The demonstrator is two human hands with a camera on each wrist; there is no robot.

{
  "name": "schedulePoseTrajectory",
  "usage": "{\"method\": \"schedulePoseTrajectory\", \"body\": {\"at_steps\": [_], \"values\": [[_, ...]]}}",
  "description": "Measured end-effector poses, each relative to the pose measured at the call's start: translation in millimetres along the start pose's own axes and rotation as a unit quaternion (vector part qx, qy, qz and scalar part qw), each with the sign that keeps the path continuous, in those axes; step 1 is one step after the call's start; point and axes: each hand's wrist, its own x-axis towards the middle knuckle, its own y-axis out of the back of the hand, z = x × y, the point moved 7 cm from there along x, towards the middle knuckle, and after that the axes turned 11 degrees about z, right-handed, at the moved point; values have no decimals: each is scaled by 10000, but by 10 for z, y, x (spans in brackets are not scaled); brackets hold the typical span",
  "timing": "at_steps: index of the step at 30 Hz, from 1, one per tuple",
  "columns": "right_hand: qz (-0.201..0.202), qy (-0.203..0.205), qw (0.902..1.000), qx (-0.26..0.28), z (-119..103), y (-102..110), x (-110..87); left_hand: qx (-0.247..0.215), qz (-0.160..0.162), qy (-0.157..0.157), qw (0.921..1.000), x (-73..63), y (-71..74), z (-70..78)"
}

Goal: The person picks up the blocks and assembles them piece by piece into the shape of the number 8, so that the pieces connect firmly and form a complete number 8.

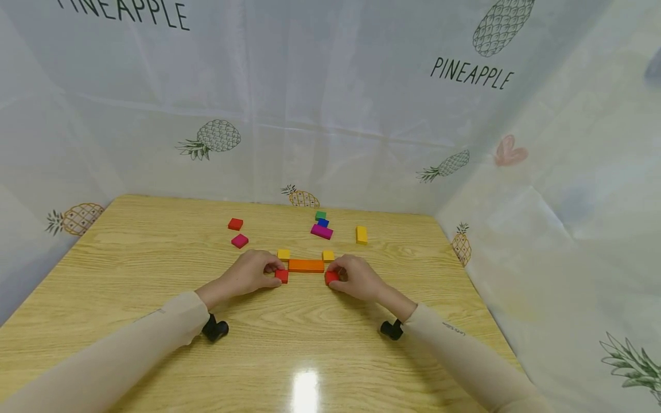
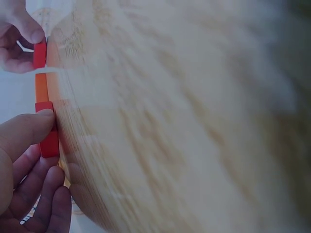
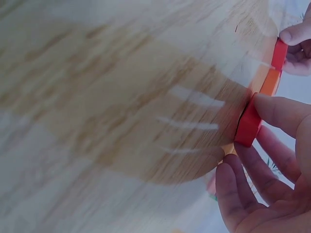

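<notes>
My left hand pinches a red block between thumb and fingers, close to the left end of a long orange block. At the orange block's other end, my right hand pinches a second red block, partly covered by the thumb. Behind the orange block's two ends sit a yellow block on the left and another yellow block on the right. In the left wrist view the thumb lies on the front of the red block; the right wrist view shows a like grip on its red block.
Farther back on the wooden table lie a red block and a magenta block at left. A purple block, a blue block and a green block cluster near the centre. A yellow block lies right of them.
</notes>
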Motion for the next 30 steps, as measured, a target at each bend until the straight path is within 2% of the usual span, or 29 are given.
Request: {"method": "schedulePoseTrajectory", "body": {"at_steps": [11,19,30], "values": [[16,-101,9999,-56,-2,-14,12,-79,23,-52,10000,-5,10,1],[6,-138,9999,-36,-29,-7,12,-81,7,63,9999,-8,7,-8],[-16,-189,9997,-138,1,-23,18,-101,-7,59,9999,-12,-2,-9]]}}
